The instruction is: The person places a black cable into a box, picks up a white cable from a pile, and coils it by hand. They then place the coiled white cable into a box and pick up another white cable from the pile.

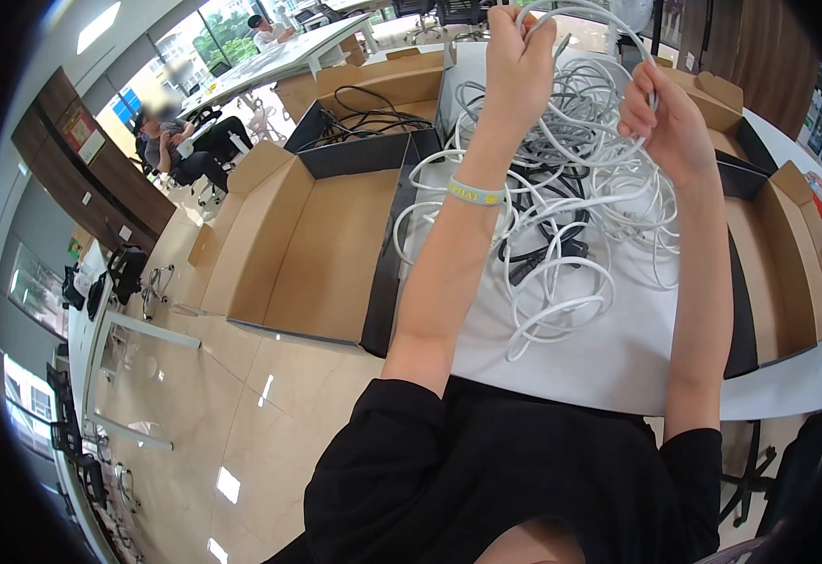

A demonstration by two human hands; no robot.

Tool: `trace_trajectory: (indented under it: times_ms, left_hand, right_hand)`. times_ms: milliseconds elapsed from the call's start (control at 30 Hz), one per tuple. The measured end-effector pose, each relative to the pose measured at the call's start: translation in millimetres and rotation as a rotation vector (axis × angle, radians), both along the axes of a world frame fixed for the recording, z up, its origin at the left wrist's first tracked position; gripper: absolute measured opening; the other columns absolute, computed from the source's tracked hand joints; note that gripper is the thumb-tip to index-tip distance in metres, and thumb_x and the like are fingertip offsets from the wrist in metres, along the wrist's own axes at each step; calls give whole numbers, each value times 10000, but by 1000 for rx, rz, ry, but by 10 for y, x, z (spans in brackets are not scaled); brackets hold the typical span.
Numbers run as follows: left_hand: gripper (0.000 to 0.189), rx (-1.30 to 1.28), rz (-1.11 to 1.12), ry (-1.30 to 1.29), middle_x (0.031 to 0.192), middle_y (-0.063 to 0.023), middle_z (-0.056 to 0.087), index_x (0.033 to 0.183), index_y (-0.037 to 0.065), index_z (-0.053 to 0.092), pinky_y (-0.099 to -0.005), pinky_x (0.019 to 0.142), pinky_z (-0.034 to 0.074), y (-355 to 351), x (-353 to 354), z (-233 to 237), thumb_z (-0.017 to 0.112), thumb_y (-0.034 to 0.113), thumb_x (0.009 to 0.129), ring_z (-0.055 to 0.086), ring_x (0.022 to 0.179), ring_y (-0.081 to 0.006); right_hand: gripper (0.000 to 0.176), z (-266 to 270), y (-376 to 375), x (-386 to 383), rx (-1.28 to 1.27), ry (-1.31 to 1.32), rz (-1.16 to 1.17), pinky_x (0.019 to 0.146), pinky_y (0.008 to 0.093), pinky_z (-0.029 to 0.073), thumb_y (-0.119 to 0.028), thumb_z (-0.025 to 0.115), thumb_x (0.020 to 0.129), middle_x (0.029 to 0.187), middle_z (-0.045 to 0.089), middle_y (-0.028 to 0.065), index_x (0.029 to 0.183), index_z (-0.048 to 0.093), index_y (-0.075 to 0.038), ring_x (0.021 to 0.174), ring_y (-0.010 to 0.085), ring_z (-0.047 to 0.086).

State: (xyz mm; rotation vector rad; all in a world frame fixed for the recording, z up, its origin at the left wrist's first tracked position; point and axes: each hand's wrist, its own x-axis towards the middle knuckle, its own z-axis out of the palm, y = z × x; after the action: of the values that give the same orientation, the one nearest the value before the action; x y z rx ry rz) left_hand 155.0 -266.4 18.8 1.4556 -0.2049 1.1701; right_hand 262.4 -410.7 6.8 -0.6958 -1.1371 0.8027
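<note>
Both of my hands are raised above a tangled pile of white and grey cables (pixel 585 113) on the white table (pixel 618 348). My left hand (pixel 521 58), with a grey wristband (pixel 475 194) below it, is closed on a white cable near the top edge. To its right, my right hand (pixel 663 117) has its fingers curled round the same or another white cable, which arcs between the hands. Black cables with a plug (pixel 550 261) lie among the white loops under my hands.
An empty open cardboard box (pixel 326 254) stands at the left, with a box of black cables (pixel 373 117) behind it. Another open box (pixel 778 273) is at the right. One person (pixel 185 141) sits at the far left, another (pixel 268 36) at a back table.
</note>
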Motion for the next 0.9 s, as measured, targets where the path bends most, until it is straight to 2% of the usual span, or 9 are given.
trace_trajectory:
  times_ms: [100,200,433,500,600,700,767,833,900]
  left_hand:
    - [182,-2,-28,89,671,-3,429,923,59,370,-174,386,305,9,-60,-7,495,183,876,398,494,-32]
    - [318,306,-63,343,685,-18,511,1025,37,497,-202,500,424,38,-104,-10,428,326,910,499,544,-68]
    - [473,324,-100,407,773,-78,616,1076,55,585,-234,648,464,-3,-131,38,391,446,894,581,676,-116]
    - [480,242,-35,379,790,-85,620,1058,27,585,-241,680,462,-50,-129,45,379,433,904,590,730,-131]
    - [366,299,475,-108,800,-62,627,958,21,619,-232,648,442,-97,-95,60,433,331,905,565,717,-103]
    - [352,495,408,-71,735,-48,619,843,15,643,-229,609,429,-187,-218,132,476,322,889,538,664,-82]
    - [422,521,341,106,657,-39,592,747,-10,641,-222,574,416,-379,-274,116,480,356,880,518,624,-75]
    - [527,599,-85,672,617,-40,568,709,-28,633,-230,553,410,-438,-230,50,498,465,838,503,599,-77]
    - [571,757,-52,852,623,-48,565,749,-34,622,-237,556,411,-487,-150,15,495,519,813,503,596,-89]
  right_hand:
    - [298,-27,36,84,14,117,31,448,225,264,-298,325,937,506,244,-46,699,343,-119,439,66,268]
    - [349,32,-34,98,95,283,40,406,220,198,-342,350,916,470,182,-62,643,330,-126,394,60,188]
    - [346,1,-57,193,140,299,12,402,227,182,-311,357,918,467,176,-59,628,335,-123,399,63,176]
    - [347,-8,-47,190,135,323,8,403,230,182,-308,356,917,469,174,-57,626,336,-121,401,66,171]
    - [389,8,-53,198,224,482,-93,400,230,178,-377,397,897,463,168,-54,611,328,-122,397,72,165]
    - [461,50,-129,131,346,614,-162,394,224,176,-465,490,837,448,159,-54,570,313,-134,387,70,160]
    - [485,76,-159,138,353,628,-152,391,222,174,-484,533,803,443,152,-54,551,303,-140,382,69,151]
    - [513,80,-182,116,353,647,-147,388,220,172,-503,575,770,437,144,-54,533,293,-146,376,69,142]
    - [509,95,-177,55,348,631,-220,382,220,169,-469,594,772,434,132,-53,520,286,-152,370,68,128]
